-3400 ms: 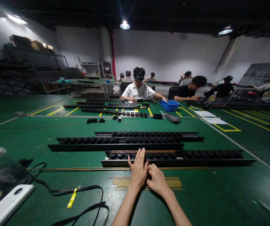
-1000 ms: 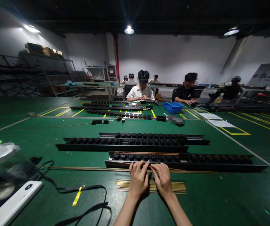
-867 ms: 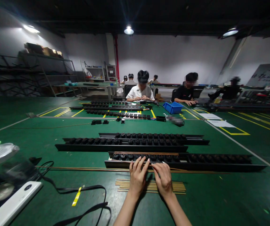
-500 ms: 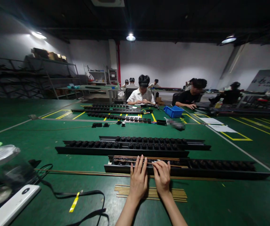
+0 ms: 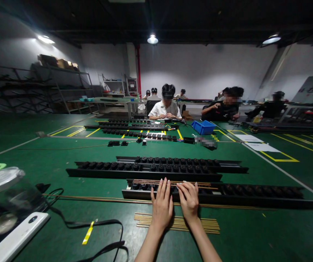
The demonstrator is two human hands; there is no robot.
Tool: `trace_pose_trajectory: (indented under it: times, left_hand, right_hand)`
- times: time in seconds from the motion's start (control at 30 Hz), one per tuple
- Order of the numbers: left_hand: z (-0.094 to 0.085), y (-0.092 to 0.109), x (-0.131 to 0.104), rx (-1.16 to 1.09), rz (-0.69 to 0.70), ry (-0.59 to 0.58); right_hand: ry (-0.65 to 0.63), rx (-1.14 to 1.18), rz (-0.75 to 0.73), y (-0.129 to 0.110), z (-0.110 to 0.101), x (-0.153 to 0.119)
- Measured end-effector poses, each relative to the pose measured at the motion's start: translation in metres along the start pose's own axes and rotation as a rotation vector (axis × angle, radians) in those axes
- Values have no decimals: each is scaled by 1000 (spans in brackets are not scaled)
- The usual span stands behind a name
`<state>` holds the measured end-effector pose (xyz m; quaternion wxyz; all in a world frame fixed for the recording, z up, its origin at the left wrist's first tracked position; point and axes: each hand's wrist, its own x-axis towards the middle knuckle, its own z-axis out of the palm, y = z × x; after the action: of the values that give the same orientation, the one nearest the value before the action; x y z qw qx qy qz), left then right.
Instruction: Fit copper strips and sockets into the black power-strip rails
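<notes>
A long black rail (image 5: pixel 254 198) with a row of dark round-topped parts lies crosswise before me. Several thin brass rods (image 5: pixel 145 182) rest along the left half of its channel. My left hand (image 5: pixel 161 207) lies over the rail with its fingers stretched out, the tips on the rods. Just right of it, my right hand (image 5: pixel 190 203) has bent fingers pressed together on a thin rod; its fingertips partly hide the grip. Beneath both wrists, a bundle of shorter brass rods (image 5: pixel 208 225) lies on the green table, partly covered by my hands.
Two more black rails (image 5: pixel 145 174) lie beyond. Long thin rods (image 5: pixel 104 199) run along the near rail's front. At left are a clear lidded jar (image 5: pixel 14 193), a white device (image 5: pixel 16 236) and a black strap (image 5: pixel 96 222). Co-workers sit behind a blue bin (image 5: pixel 203 127).
The rod under my fingers has moved slightly away from me, closer to the other rods in the rail. A co-worker at the right has raised a hand from the table.
</notes>
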<state>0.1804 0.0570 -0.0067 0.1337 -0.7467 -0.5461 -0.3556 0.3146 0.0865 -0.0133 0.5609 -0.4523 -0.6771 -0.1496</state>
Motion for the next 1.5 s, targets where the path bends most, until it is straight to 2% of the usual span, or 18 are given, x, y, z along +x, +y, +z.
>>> trace_pose_trajectory:
  times: [0.73, 1.5]
  left_hand:
    - [2, 0, 1, 19, -35, -36]
    - [6, 3, 2, 2, -78, -44]
  right_hand:
    - [-22, -86, -21, 8, 8, -3]
    - [-77, 20, 63, 6, 10, -8]
